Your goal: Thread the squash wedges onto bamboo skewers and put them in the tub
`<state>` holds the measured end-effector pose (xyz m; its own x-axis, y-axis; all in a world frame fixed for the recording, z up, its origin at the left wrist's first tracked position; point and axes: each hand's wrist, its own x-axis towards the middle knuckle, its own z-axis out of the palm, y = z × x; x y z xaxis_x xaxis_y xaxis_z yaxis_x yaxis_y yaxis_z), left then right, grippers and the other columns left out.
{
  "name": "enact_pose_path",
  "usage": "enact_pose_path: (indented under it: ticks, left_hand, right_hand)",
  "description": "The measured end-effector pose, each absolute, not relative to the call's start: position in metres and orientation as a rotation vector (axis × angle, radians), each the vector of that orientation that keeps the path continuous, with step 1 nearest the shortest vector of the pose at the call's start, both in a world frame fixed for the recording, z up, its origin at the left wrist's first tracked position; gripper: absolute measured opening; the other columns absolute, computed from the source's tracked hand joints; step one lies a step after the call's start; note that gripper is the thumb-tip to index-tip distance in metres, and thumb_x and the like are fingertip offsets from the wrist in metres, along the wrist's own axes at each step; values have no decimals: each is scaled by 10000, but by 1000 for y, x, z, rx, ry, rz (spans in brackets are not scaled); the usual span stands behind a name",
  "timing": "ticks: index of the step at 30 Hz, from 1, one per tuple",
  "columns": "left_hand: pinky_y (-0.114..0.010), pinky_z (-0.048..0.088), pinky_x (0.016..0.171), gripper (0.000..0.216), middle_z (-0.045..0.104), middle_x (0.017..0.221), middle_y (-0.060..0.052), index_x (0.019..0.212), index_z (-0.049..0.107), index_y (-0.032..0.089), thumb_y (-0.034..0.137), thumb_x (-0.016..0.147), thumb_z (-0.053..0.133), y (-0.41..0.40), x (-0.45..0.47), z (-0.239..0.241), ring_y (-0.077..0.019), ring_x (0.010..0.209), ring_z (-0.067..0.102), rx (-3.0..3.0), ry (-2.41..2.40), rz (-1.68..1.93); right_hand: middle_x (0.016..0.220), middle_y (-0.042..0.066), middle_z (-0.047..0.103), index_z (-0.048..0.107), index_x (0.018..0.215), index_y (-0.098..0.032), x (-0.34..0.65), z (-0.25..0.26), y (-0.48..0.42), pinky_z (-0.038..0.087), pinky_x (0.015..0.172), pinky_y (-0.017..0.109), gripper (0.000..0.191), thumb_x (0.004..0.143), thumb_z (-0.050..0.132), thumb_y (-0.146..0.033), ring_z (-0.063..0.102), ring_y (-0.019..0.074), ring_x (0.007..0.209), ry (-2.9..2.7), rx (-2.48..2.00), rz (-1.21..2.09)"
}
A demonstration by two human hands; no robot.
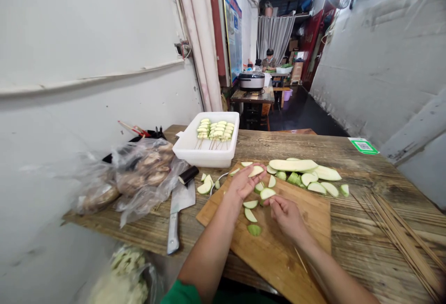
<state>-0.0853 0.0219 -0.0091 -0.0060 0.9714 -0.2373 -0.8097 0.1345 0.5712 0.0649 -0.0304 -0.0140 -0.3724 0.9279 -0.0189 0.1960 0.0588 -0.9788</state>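
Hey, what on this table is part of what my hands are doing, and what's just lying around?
In use: left hand holding a pale slice; right hand pinching a second slice; cutting board; pile of cut slices; bamboo skewers; white tray of filled skewers.
Lying about: cleaver; plastic bags; cooker in the background.

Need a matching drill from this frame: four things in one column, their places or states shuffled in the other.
Things
1. cleaver
2. white tray
3. loose skewers
4. left hand

Places or states
A. holding a pale slice above the cutting board
B. on the table, right of the cutting board
C. beyond the cutting board, carrying skewered slices
D. flat on the table, left of the cutting board

Pairs: 1-D, 2-C, 3-B, 4-A
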Motion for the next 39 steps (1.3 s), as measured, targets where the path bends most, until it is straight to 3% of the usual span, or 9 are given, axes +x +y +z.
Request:
enact_pose_path:
  ticks: [15,22,39]
  left_hand:
    - [-340,459,884,161,626,906,-142,813,579,58,122,827,431,25,-83,-18,-188,909,603,353,647,1475]
    - [-340,447,897,161,631,894,-147,833,585,47,124,818,444,23,-83,-13,-187,897,605,397,640,1538]
    - [-381,421,915,155,631,965,-136,885,584,81,190,791,525,19,-77,-17,-195,925,601,524,635,1532]
  right_hand:
    - [411,-71,345,567,694,-150,65,-5,-34,154,368,191,329,696,502,-473,262,63,361,-1529,-1145,1462]
    - [399,-143,253,510,847,-159,69,-5,-34,108,264,155,318,702,553,-439,99,11,257,-1093,-974,2046]
    - [338,-153,276,507,791,-159,62,0,-41,122,245,142,367,633,583,-480,156,3,207,-982,-1092,1925]
